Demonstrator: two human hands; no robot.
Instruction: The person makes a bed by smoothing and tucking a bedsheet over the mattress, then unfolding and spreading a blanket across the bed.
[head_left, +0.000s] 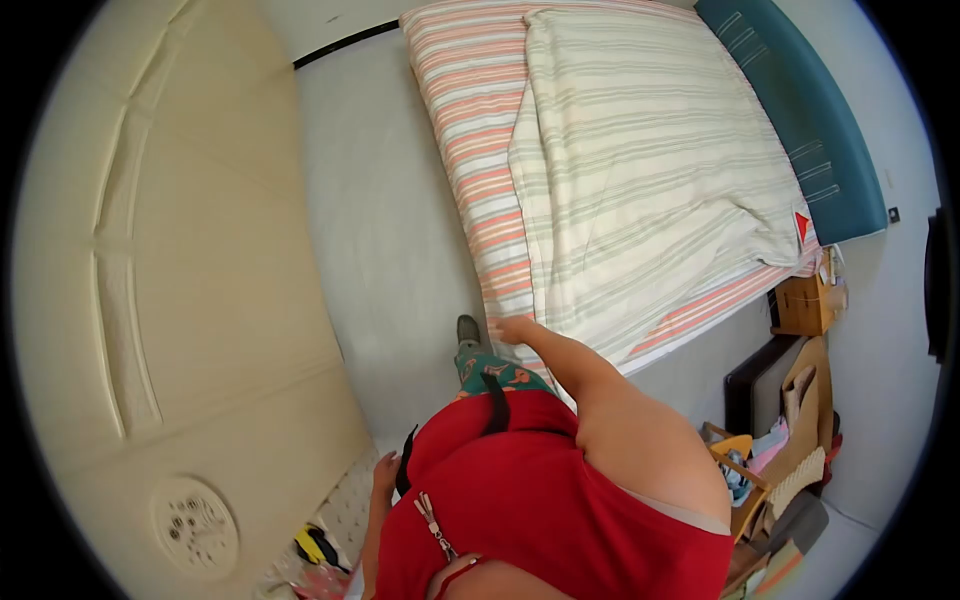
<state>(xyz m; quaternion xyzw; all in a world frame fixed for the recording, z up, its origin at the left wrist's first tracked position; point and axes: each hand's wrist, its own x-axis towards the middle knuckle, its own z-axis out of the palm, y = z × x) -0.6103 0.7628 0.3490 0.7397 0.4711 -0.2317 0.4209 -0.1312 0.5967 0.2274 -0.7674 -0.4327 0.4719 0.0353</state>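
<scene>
My right hand (513,329) is stretched forward over the near left corner of the bed, above the orange-and-white striped sheet (490,215). Its fingers look loose, with nothing visible in them; whether it touches the sheet I cannot tell. My left hand (385,470) hangs low beside my hip, near a black strap (407,455), its fingers partly showing and apart. Across the mattress lies a pale cream blanket with grey-green stripes (640,160), wrinkled and folded over near the headboard end.
A teal headboard (800,120) stands at the bed's right end. Beside it is a small wooden bedside cabinet (800,305), then a cluttered wooden shelf (740,500). A large beige cabinet (220,250) flanks the grey floor (375,200) on the left. A yellow-and-black item (316,545) lies lower left.
</scene>
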